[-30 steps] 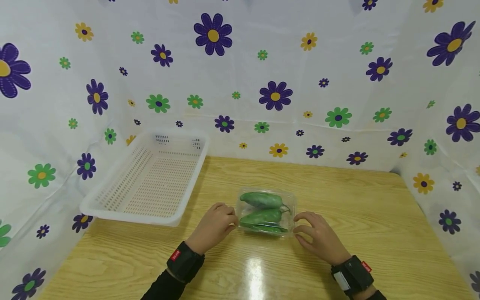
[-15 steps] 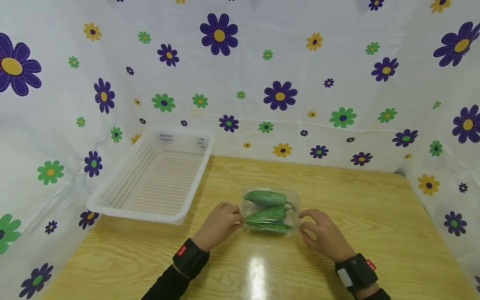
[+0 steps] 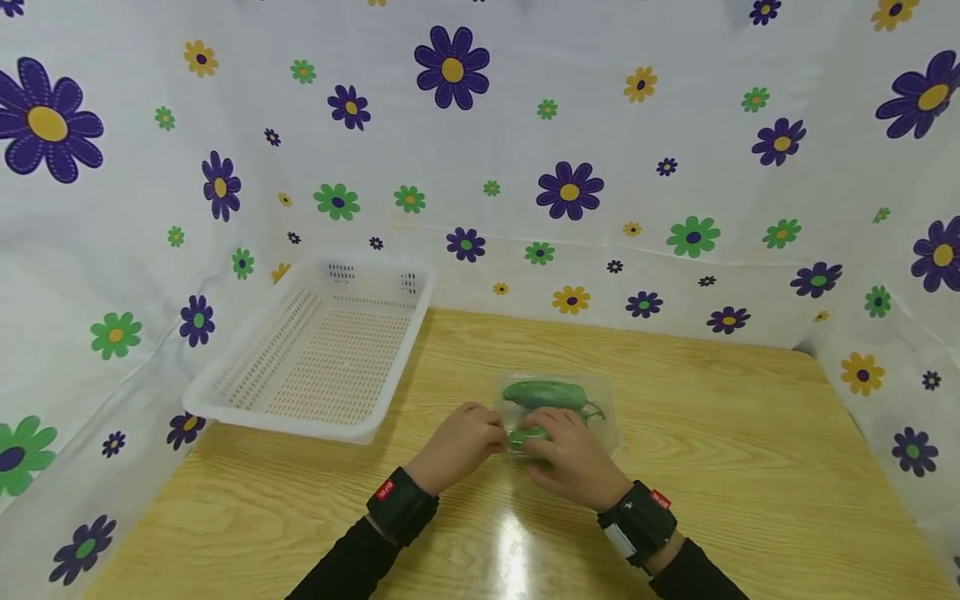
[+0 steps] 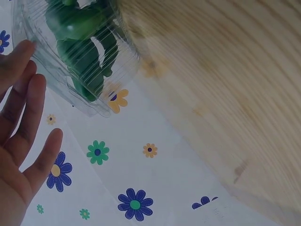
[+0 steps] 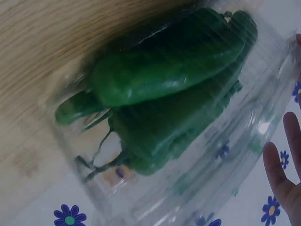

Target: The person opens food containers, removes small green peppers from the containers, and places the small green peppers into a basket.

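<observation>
A clear plastic clamshell box [image 3: 611,421] with several long green peppers [image 3: 543,393] lies on the wooden table. My left hand [image 3: 465,448] pinches the box's near left edge; in the left wrist view the left fingers [image 4: 34,101] overlap the rim. With bent fingers, my right hand [image 3: 573,457] reaches across the box's near side, close to the left fingertips, and covers some of the peppers. In the right wrist view the right hand [image 5: 290,188] shows only partly at the edge, so its fingertip contact is hidden. The box looks shut, its peppers [image 5: 164,80] seen through plastic.
A white perforated plastic basket [image 3: 330,358] with nothing visible in it stands at the back left of the wooden table [image 3: 712,417]. Behind and to both sides hangs a white cloth [image 3: 510,150] printed with flowers.
My right hand has left the box's right end and moved left over its near side, beside the left hand. The left hand stays at the left edge. The whole view has shifted slightly.
</observation>
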`<act>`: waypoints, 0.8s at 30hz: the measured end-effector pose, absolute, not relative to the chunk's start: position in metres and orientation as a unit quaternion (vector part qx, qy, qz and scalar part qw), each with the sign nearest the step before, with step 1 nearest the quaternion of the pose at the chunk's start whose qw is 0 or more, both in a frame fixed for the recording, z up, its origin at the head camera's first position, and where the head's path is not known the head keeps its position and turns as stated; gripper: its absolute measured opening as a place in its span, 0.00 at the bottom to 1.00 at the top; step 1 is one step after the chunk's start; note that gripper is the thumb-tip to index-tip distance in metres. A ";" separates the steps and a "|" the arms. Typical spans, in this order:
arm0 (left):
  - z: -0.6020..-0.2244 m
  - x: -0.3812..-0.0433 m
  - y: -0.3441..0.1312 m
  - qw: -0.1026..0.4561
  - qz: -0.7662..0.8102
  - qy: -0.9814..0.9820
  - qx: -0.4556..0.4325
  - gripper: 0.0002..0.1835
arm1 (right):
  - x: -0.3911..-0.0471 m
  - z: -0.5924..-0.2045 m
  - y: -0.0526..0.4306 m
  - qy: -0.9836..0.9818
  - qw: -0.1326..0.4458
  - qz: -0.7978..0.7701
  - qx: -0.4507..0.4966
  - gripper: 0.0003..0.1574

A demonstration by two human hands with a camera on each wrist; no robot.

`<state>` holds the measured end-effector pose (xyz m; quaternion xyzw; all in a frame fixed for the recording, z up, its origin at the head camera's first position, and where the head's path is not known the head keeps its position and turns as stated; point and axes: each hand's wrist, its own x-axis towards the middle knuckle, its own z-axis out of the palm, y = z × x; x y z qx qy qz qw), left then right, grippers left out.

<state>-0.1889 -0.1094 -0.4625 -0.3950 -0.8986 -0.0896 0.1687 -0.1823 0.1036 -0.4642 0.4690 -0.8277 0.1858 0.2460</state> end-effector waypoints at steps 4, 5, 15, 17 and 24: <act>-0.465 -0.186 -0.110 0.187 -0.086 -0.893 -0.400 0.02 | -0.185 -0.471 0.091 -0.842 0.231 0.164 0.459 0.10; -0.465 -0.185 -0.111 0.196 -0.086 -0.890 -0.403 0.02 | -0.185 -0.471 0.090 -0.845 0.228 0.161 0.456 0.10; -0.463 -0.179 -0.121 0.277 0.010 -0.847 -0.453 0.04 | -0.186 -0.469 0.081 -0.852 0.243 0.130 0.445 0.08; -0.465 -0.180 -0.122 0.276 0.025 -0.844 -0.458 0.05 | -0.187 -0.470 0.080 -0.849 0.253 0.119 0.448 0.09; -0.471 -0.181 -0.121 0.307 0.013 -0.836 -0.455 0.05 | -0.189 -0.476 0.075 -0.840 0.285 0.098 0.452 0.09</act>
